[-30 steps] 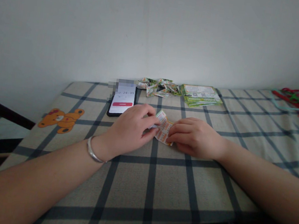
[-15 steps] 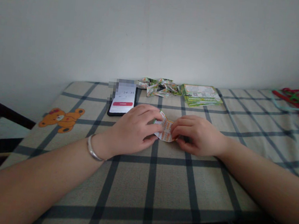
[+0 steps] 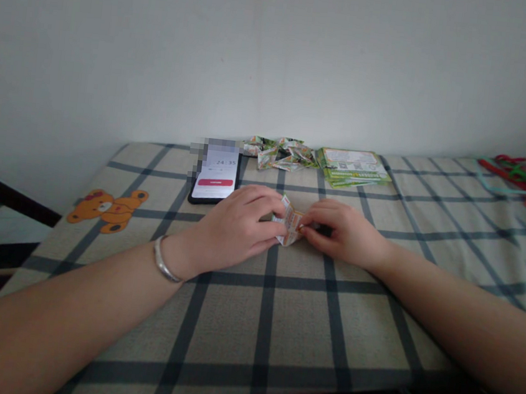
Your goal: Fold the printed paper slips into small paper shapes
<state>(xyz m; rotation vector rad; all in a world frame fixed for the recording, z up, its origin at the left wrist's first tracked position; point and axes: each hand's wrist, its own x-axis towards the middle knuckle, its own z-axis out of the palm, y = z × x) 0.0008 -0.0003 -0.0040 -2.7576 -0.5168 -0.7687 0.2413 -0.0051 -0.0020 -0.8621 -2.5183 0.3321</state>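
Note:
Between my hands is a small folded paper (image 3: 290, 226) with orange and white print, standing partly up off the checked cloth. My left hand (image 3: 251, 224), a silver bangle at its wrist, grips the paper's left side between thumb and fingers. My right hand (image 3: 341, 230) pinches the right edge with thumb and forefinger. Parts of the paper are covered by the fingers. Behind the hands lie several folded paper pieces (image 3: 279, 155), and to their right a stack of green printed leaflets (image 3: 355, 167).
A phone (image 3: 217, 173) with a lit screen lies behind my left hand. A flat orange bear shape (image 3: 109, 209) is on the left of the checked tablecloth (image 3: 230, 331). Red, green and pale blue strips (image 3: 523, 180) lie at the far right. A wall (image 3: 278, 54) stands behind.
My right hand has shifted slightly left and up, its thumb and forefinger now closer together at the paper's edge. The paper looks narrower and more folded. My left hand has barely moved.

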